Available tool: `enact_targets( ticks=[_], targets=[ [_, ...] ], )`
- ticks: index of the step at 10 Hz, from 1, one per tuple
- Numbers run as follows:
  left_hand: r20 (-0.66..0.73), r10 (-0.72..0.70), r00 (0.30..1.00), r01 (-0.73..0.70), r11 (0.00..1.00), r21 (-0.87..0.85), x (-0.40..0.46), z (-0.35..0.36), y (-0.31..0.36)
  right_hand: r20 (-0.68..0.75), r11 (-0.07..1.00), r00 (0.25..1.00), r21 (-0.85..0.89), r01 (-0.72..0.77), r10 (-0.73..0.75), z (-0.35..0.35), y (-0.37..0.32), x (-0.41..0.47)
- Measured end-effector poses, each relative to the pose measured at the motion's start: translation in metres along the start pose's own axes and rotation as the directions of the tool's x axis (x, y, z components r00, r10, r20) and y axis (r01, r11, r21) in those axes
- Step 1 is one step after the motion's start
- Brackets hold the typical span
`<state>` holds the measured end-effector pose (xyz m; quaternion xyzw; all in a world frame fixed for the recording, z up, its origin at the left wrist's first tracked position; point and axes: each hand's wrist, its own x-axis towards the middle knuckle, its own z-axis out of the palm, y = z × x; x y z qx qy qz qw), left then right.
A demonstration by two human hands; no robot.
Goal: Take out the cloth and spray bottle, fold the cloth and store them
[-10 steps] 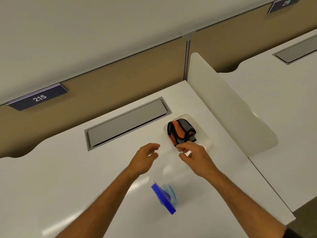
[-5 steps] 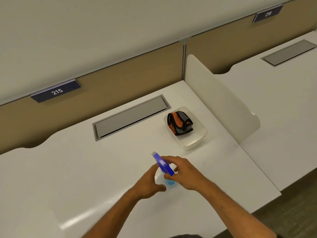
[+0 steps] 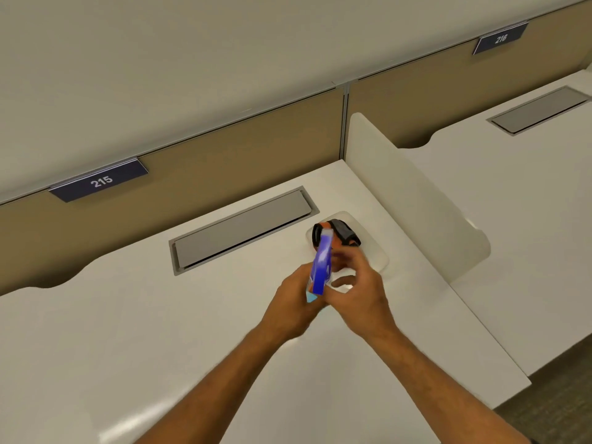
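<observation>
The spray bottle, clear with a blue trigger head, is lifted off the white desk and held between both hands. My left hand grips its body from the left. My right hand wraps it from the right, blurred by motion. Just behind the bottle, a folded orange, grey and black cloth lies in a shallow white tray near the side divider. The bottle's head partly hides the cloth.
A grey cable hatch is set into the desk behind the hands. A white divider panel stands on the right, with a second desk beyond it. Tan partition walls carry labels 215 and 216.
Both hands came back from the tray to the bottle on the desk, took hold of it, and have now raised it and carried it toward the tray.
</observation>
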<state>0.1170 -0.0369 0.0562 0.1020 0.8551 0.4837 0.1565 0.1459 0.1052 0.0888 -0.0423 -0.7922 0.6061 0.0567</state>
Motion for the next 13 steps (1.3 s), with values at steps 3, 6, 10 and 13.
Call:
enact_targets(
  ticks=[3,6,10,13],
  targets=[
    [0.193,0.122,0.974,-0.131,0.991,0.034,0.090,0.000,0.048,-0.208,0.997,0.978,-0.067,-0.049,0.034,-0.043,-0.009,0.060],
    [0.293,0.000,0.956,-0.017,0.998,0.055,0.130,0.046,0.008,-0.288,0.980,0.942,-0.051,-0.194,0.172,-0.045,0.040,0.080],
    [0.318,0.049,0.947,-0.077,0.994,0.078,0.128,0.058,-0.024,-0.205,0.953,0.941,-0.080,-0.291,0.270,-0.039,0.076,0.070],
    [0.156,-0.080,0.985,0.022,0.940,0.340,0.078,0.000,-0.006,-0.153,0.878,0.870,-0.031,-0.478,0.469,-0.044,0.059,0.025]
  ],
)
